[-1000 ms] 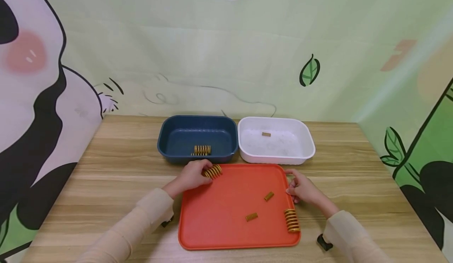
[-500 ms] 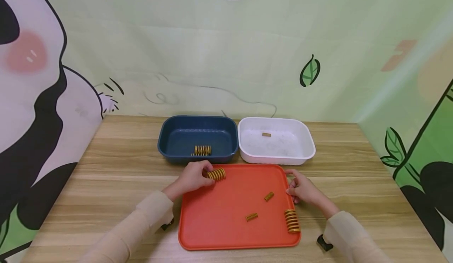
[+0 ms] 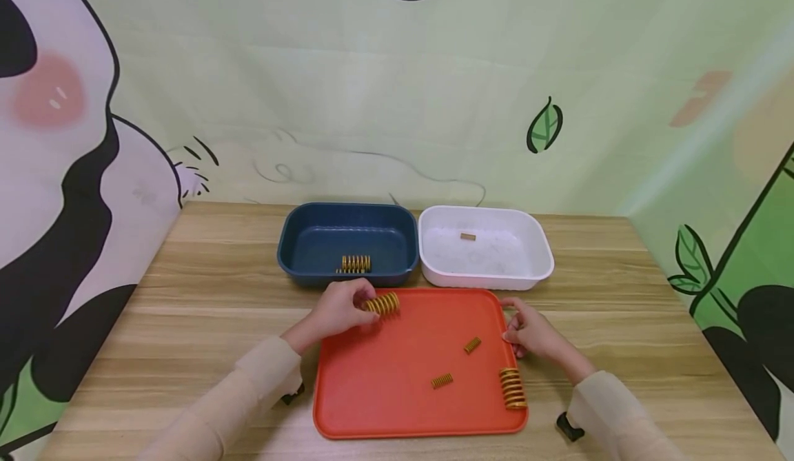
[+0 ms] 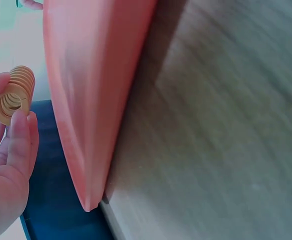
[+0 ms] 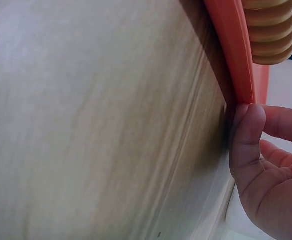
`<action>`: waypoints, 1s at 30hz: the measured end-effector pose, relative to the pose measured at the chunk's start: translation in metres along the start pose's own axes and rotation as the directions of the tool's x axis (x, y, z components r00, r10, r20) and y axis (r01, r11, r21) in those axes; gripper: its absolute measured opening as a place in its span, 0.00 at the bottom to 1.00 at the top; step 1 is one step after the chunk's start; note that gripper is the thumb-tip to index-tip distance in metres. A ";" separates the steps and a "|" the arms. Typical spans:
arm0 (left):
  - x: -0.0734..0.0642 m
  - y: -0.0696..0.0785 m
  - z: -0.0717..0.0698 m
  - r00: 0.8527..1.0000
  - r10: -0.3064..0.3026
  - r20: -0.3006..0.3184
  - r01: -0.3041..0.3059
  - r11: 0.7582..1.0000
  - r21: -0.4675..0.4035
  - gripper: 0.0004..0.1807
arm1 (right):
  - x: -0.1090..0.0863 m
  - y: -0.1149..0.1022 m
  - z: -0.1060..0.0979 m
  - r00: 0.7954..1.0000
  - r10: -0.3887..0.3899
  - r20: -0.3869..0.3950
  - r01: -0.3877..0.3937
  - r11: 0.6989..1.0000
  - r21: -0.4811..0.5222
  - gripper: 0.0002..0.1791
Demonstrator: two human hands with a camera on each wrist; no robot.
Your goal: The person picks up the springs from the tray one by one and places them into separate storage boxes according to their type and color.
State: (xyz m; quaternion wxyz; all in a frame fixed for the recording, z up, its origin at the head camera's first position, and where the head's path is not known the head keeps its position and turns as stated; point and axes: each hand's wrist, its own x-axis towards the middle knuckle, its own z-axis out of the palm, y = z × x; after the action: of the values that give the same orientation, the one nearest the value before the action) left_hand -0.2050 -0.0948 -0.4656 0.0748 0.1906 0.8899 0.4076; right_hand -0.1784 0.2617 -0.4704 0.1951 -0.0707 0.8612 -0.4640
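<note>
My left hand (image 3: 340,308) pinches a large gold coil spring (image 3: 382,303) between thumb and fingers, over the far left corner of the red tray (image 3: 397,371). In the left wrist view the spring's ring-shaped end (image 4: 4,109) faces the camera. At the tray's right side, my right hand (image 3: 530,330) grips the rim with thumb and fingertips; the right wrist view shows the thumb (image 5: 248,127) against the tray's edge. A second large spring (image 3: 513,388) lies at the near right corner. Two small springs, one (image 3: 473,344) farther back and one (image 3: 442,380) nearer, lie on the tray.
Behind the tray stand a dark blue bin (image 3: 316,240) holding large gold springs (image 3: 356,263) and, beside it, a white bin (image 3: 496,261) with a small spring-like piece (image 3: 468,237). All stand on a wooden table (image 3: 205,295) against a printed cloth backdrop (image 3: 397,103).
The large spring in my left hand has shifted right and now sticks out farther past the fingers. My right hand stays on the tray's rim.
</note>
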 end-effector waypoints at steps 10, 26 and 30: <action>-0.001 0.007 -0.006 1.000 0.009 -0.028 -0.011 0.997 -0.078 0.14 | -0.001 -0.001 0.000 1.000 -0.004 0.005 0.004 1.000 0.003 0.32; -0.001 0.020 -0.023 0.999 0.003 -0.047 -0.007 0.997 -0.076 0.15 | 0.000 -0.002 0.001 1.000 0.008 -0.003 -0.008 1.000 0.002 0.32; 0.001 0.020 -0.027 0.999 -0.007 -0.053 0.002 0.996 -0.087 0.17 | 0.000 -0.001 0.001 1.000 0.004 -0.002 -0.004 1.000 0.002 0.32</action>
State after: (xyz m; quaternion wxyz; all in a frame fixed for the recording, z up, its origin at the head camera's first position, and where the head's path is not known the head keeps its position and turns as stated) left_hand -0.2079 -0.1010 -0.4329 0.0602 0.1742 0.8733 0.4509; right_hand -0.1781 0.2605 -0.4699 0.1955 -0.0682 0.8610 -0.4646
